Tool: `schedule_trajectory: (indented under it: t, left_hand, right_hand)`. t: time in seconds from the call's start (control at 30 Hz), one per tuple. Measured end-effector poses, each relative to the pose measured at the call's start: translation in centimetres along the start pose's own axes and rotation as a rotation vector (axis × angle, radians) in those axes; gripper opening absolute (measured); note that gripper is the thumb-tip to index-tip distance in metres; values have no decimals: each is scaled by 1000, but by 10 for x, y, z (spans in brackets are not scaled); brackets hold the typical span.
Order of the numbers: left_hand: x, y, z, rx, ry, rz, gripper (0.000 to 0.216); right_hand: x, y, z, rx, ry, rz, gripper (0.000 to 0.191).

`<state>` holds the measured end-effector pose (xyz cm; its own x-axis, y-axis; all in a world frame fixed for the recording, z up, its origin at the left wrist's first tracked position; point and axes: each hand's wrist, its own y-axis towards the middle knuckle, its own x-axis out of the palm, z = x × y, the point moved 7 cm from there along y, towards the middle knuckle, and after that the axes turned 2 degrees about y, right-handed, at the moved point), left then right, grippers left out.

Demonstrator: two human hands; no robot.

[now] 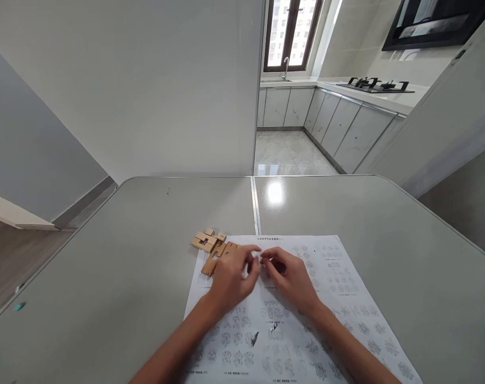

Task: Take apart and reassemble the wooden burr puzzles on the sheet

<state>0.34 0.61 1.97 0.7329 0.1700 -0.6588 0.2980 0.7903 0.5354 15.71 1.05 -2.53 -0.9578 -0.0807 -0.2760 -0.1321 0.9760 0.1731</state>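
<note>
A large white printed sheet [302, 341] with rows of small line drawings lies under both hands. My left hand [233, 277] is over its upper part, index finger stretched out and thumb apart, beside several flat wooden pieces with cut-outs [211, 262]. These overlap the sheet's upper left corner, and my fingers hide some of them. Close by on the right, my right hand [292, 277] has thumb and index finger pinched together; whatever is between them is too small to make out. Nearer the front, two small dark metallic-looking bits [254, 338] rest on the paper.
The grey table [106, 298] has a metal seam [255, 205] running down from its far edge. A small teal object [19, 306] lies by the left edge. Beyond are a pale wall [166, 96] and a kitchen with a gas hob [376, 85].
</note>
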Motion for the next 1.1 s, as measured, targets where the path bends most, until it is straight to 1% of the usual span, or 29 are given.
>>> schedule_trajectory:
  t: [0.07, 0.1, 0.13, 0.2, 0.27, 0.33, 0.43, 0.53, 0.6, 0.77, 0.93, 1.1]
  left_hand:
    - [-15, 6, -14, -85, 117, 114, 15]
    - [-20, 9, -21, -121, 188, 139, 14]
    - [-25, 11, -30, -170, 255, 159, 16]
    - [-33, 12, -49, -287, 373, 190, 28]
    - [-38, 10, -66, -388, 444, 180, 41]
    - [-40, 8, -80, -452, 481, 157, 50]
    - [-41, 6, -96, -528, 494, 103, 56]
    - [-43, 4, -108, -594, 474, 54, 58]
    - [-46, 4, -113, -607, 470, 52, 56]
    - [-54, 7, -119, -559, 476, 92, 50]
    - [-58, 5, -125, -556, 482, 106, 57]
    - [-61, 3, -127, -614, 413, 105, 70]
  right_hand:
    - [0, 0, -1, 8, -5, 12, 19]
    - [0, 0, -1, 9, -7, 17, 19]
    - [0, 0, -1, 9, -11, 21, 20]
    - [0, 0, -1, 4, -17, 24, 20]
    - [0, -1, -1, 2, -19, 24, 21]
    - [0, -1, 0, 3, -19, 23, 21]
    - [-1, -1, 0, 2, -21, 21, 21]
    - [-1, 0, 0, 1, -23, 20, 21]
    - [-1, 0, -1, -2, -24, 22, 20]
    - [-1, 0, -2, -11, -15, 25, 20]
    - [-2, 0, -1, 2, -14, 28, 19]
    - [-3, 1, -2, 23, 11, 31, 20]
